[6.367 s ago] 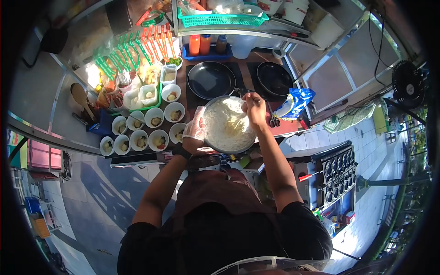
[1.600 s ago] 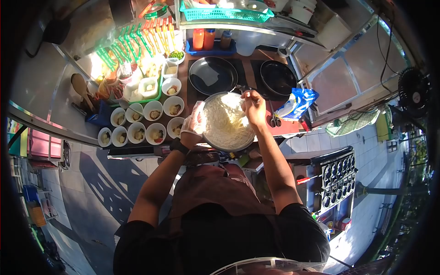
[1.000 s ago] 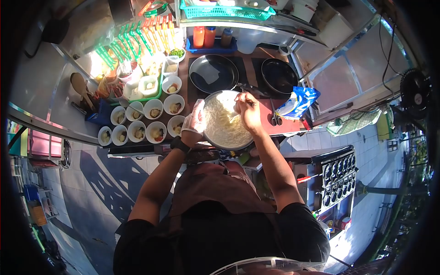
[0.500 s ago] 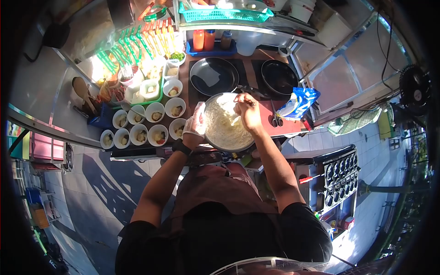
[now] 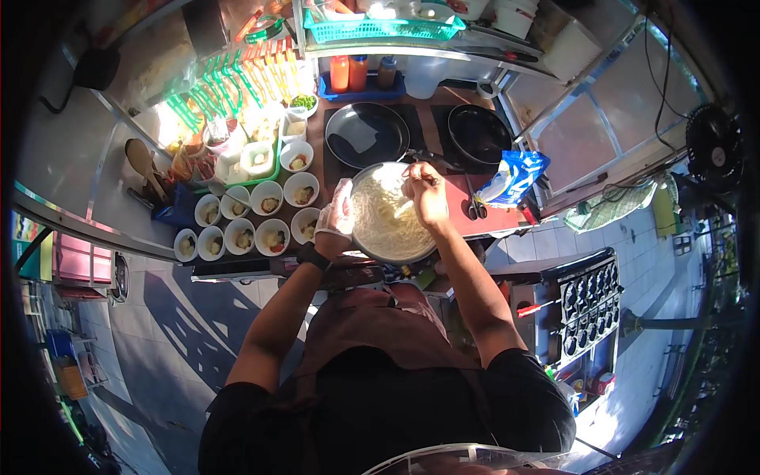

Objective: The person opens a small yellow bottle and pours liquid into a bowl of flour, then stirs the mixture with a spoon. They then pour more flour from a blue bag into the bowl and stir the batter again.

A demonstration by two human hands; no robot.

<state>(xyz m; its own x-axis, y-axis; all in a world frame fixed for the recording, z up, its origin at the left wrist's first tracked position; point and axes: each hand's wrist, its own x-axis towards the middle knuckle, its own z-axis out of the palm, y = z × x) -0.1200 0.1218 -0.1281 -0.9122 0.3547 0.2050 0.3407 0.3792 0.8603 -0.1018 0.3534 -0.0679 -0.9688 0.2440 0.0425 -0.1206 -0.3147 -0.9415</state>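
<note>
A large round bowl of pale, thick batter stands at the counter's front edge. My left hand, in a clear glove, is closed against the bowl's left rim. Over the right part of the bowl is my bare right hand, its fingers curled round something I cannot make out; batter lies just below it. Several white cups with food inside stand in rows left of the bowl. Behind the bowl lies a large black pan.
A smaller pan, scissors and a blue-and-white packet are at the right. Sauce bottles stand in a blue tray at the back. Wooden spoons are far left, and a black moulded pan is lower right.
The view has shifted slightly. Both hands remain at the bowl, and the batter beside my right hand has changed shape a little.
</note>
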